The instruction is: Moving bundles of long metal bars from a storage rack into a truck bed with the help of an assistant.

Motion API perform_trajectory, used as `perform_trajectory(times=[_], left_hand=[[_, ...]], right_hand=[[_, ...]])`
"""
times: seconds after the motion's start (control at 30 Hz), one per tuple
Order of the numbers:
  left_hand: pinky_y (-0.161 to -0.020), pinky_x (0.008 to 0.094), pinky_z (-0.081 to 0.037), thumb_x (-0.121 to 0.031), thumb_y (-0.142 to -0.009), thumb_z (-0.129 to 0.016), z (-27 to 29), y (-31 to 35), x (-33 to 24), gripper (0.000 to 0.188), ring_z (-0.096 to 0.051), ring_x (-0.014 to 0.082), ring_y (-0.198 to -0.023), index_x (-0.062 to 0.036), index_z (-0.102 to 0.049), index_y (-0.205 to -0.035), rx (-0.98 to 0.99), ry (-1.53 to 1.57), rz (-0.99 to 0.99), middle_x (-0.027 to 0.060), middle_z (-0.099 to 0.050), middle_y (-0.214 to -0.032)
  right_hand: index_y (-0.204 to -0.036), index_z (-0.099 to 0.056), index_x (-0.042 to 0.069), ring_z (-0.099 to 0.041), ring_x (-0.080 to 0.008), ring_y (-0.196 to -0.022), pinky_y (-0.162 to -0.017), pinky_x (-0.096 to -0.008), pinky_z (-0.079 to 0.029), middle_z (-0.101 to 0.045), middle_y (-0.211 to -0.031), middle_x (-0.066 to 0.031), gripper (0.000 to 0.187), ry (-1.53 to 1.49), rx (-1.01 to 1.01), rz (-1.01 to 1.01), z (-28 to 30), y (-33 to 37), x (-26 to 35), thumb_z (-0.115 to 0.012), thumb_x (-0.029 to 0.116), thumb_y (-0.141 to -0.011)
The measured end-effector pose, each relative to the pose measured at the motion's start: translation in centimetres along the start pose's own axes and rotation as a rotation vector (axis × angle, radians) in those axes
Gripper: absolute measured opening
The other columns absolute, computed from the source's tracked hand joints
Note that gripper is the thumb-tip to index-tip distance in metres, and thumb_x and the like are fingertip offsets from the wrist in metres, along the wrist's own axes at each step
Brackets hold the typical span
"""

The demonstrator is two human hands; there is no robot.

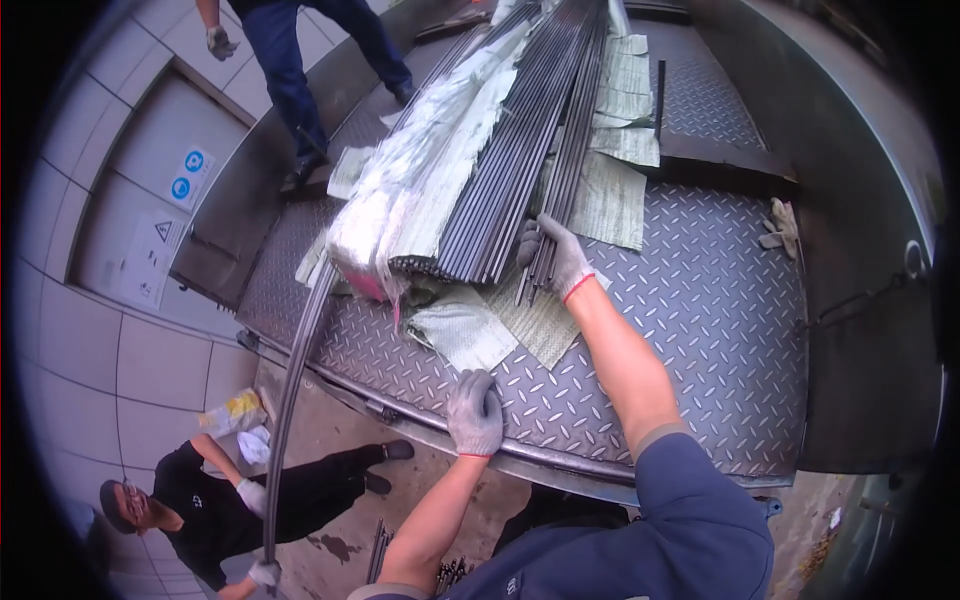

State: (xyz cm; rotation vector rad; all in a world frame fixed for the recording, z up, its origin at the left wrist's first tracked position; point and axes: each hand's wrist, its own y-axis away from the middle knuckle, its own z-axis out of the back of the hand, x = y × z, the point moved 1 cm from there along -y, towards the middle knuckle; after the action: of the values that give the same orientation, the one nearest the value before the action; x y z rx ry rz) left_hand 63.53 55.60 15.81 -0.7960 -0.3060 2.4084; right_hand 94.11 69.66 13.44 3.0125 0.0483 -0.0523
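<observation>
A long stack of dark metal rods (520, 150) lies lengthwise on the diamond-plate truck bed (700, 320), partly in torn white woven wrapping (430, 170). My right hand (562, 255), in a grey-white glove with a red cuff, is closed around the near ends of several rods at the stack's right side. My left hand (474, 412), gloved likewise, rests on the bed's near edge with its fingers curled in and no rod in it. Flattened woven sheeting (465, 330) lies between my left hand and the stack.
A co-worker (200, 500) on the ground at lower left holds a long rod bundle (300, 370) reaching up to the bed. Another person (310, 60) stands at the far left. Loose gloves (780, 228) lie near the right side wall (865, 250). More rods (380, 550) show below the bed.
</observation>
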Motion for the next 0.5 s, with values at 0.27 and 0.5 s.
perform_trajectory(times=[0.27, 0.5], left_hand=[[-0.097, 0.0468, -0.052, 0.003, -0.084, -0.064, 0.4, 0.2, -0.2, 0.020, -0.067, 0.0401, -0.109, -0.0027, -0.069, -0.103, -0.040, 0.057, -0.028, 0.0172, -0.072, -0.106], [-0.093, 0.0503, -0.051, -0.003, -0.085, -0.063, 0.4, 1.0, 0.8, 0.013, -0.064, 0.0413, -0.103, -0.0040, -0.067, -0.097, -0.041, 0.127, -0.014, 0.0184, -0.068, -0.101]], right_hand=[[-0.086, -0.056, 0.006, -0.059, -0.0140, -0.055, -0.051, -0.0304, -0.053, -0.057, -0.070, -0.0017, 0.018, 0.300, -0.217, 0.179, -0.5, 4.9, 0.6, -0.063, 0.017, -0.099], [-0.083, -0.057, 0.009, -0.059, -0.0161, -0.055, -0.051, -0.0320, -0.053, -0.057, -0.068, -0.0016, 0.018, 0.312, -0.327, 0.130, -1.2, 15.1, -6.4, -0.063, 0.017, -0.098]])
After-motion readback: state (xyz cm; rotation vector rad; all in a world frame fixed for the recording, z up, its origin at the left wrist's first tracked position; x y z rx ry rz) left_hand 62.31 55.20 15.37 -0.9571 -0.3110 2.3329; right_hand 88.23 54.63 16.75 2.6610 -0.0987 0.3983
